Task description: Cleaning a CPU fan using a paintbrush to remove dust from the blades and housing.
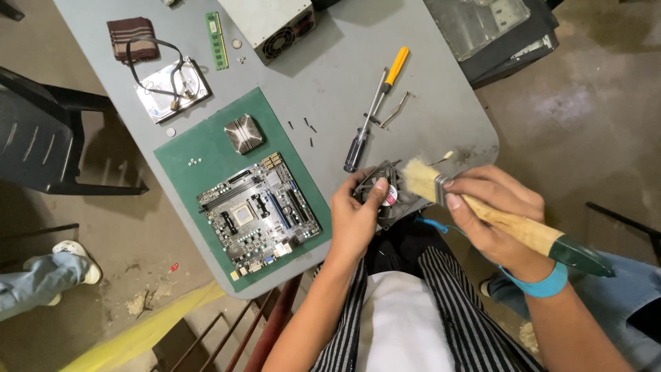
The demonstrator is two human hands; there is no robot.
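While the left hand (354, 217) clasps a small cooling fan (387, 196), the right hand (492, 213) grips a paintbrush (482, 213), bristles on it; the motherboard (258, 210) lies bare on the tabletop (330, 83).

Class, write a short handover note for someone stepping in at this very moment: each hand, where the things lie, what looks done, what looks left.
Left hand: holds the small black fan at the table edge.
Right hand: grips the wooden paintbrush, bristles at the fan.
Circuit board lies bare on the green mat; metal heat sink beside it.
Two screwdrivers and loose screws lie on the table.
Done: fan is off the board.
Left: whether the fan is clean cannot be told.
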